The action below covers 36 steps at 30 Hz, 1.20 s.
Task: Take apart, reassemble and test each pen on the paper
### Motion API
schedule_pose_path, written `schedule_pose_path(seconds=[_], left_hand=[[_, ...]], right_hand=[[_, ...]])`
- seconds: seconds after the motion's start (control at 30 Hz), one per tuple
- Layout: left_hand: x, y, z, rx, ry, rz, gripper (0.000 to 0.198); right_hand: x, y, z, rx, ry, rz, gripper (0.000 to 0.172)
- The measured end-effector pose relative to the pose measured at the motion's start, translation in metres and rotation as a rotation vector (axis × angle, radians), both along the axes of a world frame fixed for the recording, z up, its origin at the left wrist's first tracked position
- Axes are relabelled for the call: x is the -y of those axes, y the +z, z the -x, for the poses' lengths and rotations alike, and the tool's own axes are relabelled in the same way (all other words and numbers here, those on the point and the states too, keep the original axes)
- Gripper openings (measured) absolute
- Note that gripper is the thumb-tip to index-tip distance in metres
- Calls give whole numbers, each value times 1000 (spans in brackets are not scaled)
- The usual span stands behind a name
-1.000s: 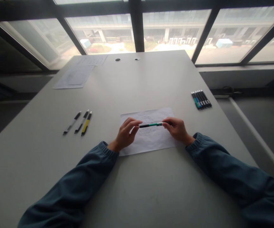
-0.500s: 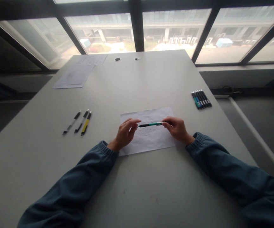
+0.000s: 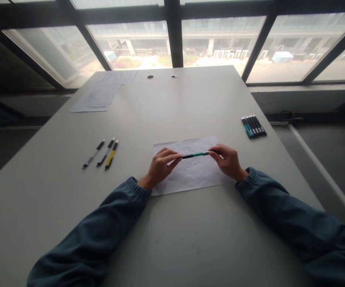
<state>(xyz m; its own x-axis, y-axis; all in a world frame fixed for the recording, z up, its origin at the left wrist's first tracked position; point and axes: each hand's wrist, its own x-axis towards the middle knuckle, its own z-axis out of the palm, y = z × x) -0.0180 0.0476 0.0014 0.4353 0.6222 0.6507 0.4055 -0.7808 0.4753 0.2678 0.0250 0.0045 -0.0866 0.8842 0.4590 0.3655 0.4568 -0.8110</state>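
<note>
A green and black pen [image 3: 196, 154] lies level between my two hands, just above a sheet of paper [image 3: 190, 175] with a faint drawing on it. My left hand [image 3: 159, 167] pinches the pen's dark left end with its fingertips. The pen's right end is gripped by my right hand [image 3: 228, 161], fingers closed round it. Both hands hover over the middle of the sheet. Dark blue sleeves cover both forearms.
Three pens [image 3: 104, 154], one with a yellow grip, lie side by side on the grey table [image 3: 172, 239] at the left. A row of several dark pens [image 3: 253, 126] lies at the right. Printed sheets [image 3: 100, 95] sit at the far left corner, below the windows.
The pen and both hands have shifted slightly to the right and up in view; the grip on both ends is the same. The view has tipped a little.
</note>
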Motion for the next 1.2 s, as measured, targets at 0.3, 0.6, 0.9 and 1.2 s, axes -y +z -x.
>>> schedule_pose_path(seconds=[0.3, 0.6, 0.9, 1.2], left_hand=[[2, 4, 0, -9, 56, -39, 10], [1, 2, 0, -23, 109, -45, 6], [3, 5, -2, -61, 42, -24, 7], [2, 3, -3, -244, -61, -20, 8]], right_hand=[[-9, 1, -15, -136, -5, 115, 25], [-26, 1, -58, -270, 2, 246, 28], [-39, -12, -71, -452, -115, 258, 27], [-36, -8, -22, -230, -70, 277, 30]])
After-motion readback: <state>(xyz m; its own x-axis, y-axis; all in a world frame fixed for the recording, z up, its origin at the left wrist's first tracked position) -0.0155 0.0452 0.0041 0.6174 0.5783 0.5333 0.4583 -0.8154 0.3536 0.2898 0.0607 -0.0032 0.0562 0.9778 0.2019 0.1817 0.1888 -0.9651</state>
